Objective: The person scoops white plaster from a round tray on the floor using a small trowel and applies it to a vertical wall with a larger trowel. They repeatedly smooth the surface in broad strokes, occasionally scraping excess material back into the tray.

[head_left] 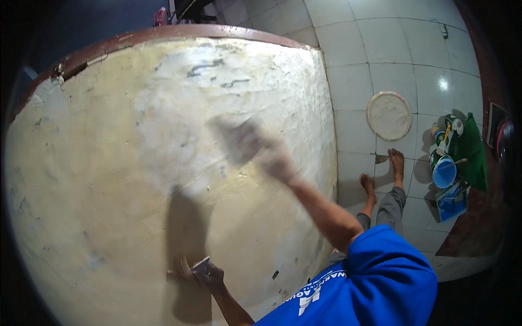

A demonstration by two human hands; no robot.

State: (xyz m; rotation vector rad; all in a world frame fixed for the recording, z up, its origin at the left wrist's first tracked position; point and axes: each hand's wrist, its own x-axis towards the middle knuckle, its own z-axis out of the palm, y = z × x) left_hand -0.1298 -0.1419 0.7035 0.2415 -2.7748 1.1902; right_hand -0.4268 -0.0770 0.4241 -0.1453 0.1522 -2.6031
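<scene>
A patchy yellow and white wall fills most of the view, whiter and rougher toward the upper right. My right hand reaches out over it, closed on a flat scraper. Both are smeared by motion, so whether the blade touches the wall cannot be told. Lower down, my left hand is close to the wall, closed round a small putty knife with a pale edge. A long dark shadow falls on the wall above that hand.
A round tub of whitish paste stands on the tiled floor, just beyond my bare feet. Farther right are a blue bucket, several cans, a blue tray and a green cloth. A red-brown ledge edges the wall.
</scene>
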